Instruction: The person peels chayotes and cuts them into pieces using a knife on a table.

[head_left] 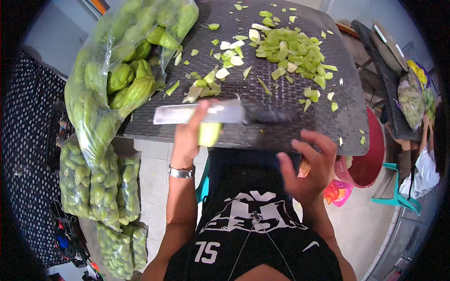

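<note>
My left hand (pixel 188 138), with a metal bracelet at the wrist, is closed around a pale green peeled chayote piece (pixel 209 135) at the table's near edge. A broad-bladed knife (pixel 220 112) lies crosswise by that hand; one digit overlaps its blade, and its dark handle is blurred and points right. Whether the left hand also grips the blade is hard to tell. To the right, my right hand (pixel 313 171) is open with fingers spread, apart from the handle. Chayote slices (pixel 295 51) are heaped on the table's far side, and peelings (pixel 204 88) lie beyond the knife.
A large clear bag of whole chayotes (pixel 124 79) rests on the dark woven table (pixel 154 129) at left. More filled bags (pixel 91 185) stand below it. A red tub (pixel 370 150) and teal stool (pixel 398 187) are at right, near another person's arm (pixel 424 133).
</note>
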`<move>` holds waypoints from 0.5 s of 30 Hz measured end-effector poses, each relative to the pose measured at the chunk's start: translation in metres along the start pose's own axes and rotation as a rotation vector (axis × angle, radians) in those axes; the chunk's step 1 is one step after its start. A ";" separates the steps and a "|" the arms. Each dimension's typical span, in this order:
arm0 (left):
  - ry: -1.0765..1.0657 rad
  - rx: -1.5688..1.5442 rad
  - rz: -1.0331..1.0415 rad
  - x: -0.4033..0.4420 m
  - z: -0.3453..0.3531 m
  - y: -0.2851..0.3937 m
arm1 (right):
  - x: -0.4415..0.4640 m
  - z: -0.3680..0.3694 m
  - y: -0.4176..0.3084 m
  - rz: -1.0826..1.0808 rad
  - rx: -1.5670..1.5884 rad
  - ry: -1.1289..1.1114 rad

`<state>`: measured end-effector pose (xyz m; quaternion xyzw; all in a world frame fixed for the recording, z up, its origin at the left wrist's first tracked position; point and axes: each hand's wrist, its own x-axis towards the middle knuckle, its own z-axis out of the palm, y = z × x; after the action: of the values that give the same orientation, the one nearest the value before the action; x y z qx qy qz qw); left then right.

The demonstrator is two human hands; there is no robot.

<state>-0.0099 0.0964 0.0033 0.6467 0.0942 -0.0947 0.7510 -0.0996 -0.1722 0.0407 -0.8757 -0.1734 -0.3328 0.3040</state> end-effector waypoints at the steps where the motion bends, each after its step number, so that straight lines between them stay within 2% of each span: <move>1: 0.006 0.142 0.033 -0.006 0.014 0.001 | 0.012 0.002 -0.004 -0.009 -0.006 -0.096; 3: -0.211 0.226 0.204 -0.013 0.039 0.008 | 0.037 0.011 -0.004 -0.026 -0.015 -0.287; 5: -0.339 0.082 0.175 -0.009 0.052 -0.003 | 0.034 0.024 0.009 0.077 0.025 -0.433; 6: -0.333 0.032 0.157 -0.007 0.058 -0.007 | 0.034 0.023 0.016 0.145 0.024 -0.509; 7: -0.401 -0.127 0.074 -0.001 0.055 -0.010 | 0.036 0.023 0.024 0.207 0.024 -0.584; 8: -0.466 -0.286 -0.014 0.004 0.049 -0.014 | 0.035 0.023 0.035 0.151 0.078 -0.435; 9: -0.527 -0.445 -0.112 0.004 0.046 -0.015 | 0.036 0.021 0.042 0.257 0.091 -0.393; 11: -0.409 -0.640 -0.167 0.002 0.054 -0.021 | 0.037 0.017 0.050 0.481 0.114 -0.310; 13: -0.277 -0.776 -0.244 0.002 0.060 -0.017 | 0.037 0.010 0.045 0.559 0.140 -0.260; 15: -0.226 -0.761 -0.271 0.012 0.060 -0.022 | 0.031 0.007 0.039 0.615 0.235 -0.254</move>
<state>-0.0032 0.0332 -0.0119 0.2904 0.1239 -0.2214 0.9227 -0.0540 -0.1938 0.0411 -0.8804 0.0250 -0.0917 0.4646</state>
